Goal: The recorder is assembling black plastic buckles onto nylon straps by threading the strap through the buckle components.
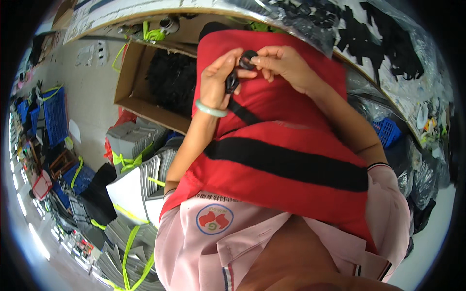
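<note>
Both of my hands are raised over the red cloth [272,63] on my lap. Between them is a small glossy black piece [249,59], rounded or looped at its upper end; its exact kind cannot be made out. My right hand [286,65] pinches that rounded end between thumb and forefinger. My left hand [218,80], below a pale green bangle, is curled around a dark lower part [231,82] of it. Whether the two parts are joined is hidden by the fingers. Under the left hand, a black strap [244,112] lies across the red cloth.
A cardboard box [145,104] of black pieces stands open at my left. Nearer lie grey sheet stacks [145,182] tied with yellow-green strips. Along the far and right side runs a table [349,63] with black scraps and clear plastic. A blue basket [387,132] sits under its right edge.
</note>
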### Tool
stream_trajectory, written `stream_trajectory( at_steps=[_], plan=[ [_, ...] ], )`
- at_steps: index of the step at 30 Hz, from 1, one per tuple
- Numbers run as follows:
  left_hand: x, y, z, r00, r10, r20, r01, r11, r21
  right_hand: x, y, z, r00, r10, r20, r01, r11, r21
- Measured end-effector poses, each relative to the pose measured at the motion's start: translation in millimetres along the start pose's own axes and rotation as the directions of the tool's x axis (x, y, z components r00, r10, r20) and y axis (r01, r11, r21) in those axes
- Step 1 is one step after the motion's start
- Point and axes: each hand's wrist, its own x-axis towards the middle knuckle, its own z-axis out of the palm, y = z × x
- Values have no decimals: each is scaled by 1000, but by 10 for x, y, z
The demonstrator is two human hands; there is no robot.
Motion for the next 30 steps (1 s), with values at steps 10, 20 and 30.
stream_trajectory(
  at_steps=[10,20,30],
  plan=[
    [169,-27,395,926,269,267,-371,784,497,-266,105,-197,989,80,122,-118,931,346],
    [429,-215,249,942,-206,264,224,974,-41,-595,-447,-1891,453,-651,-609,-323,517,-793],
    [407,-159,370,960,-228,163,225,974,41,-209,-531,-2268,289,-845,-450,-58,454,-889]
  ],
)
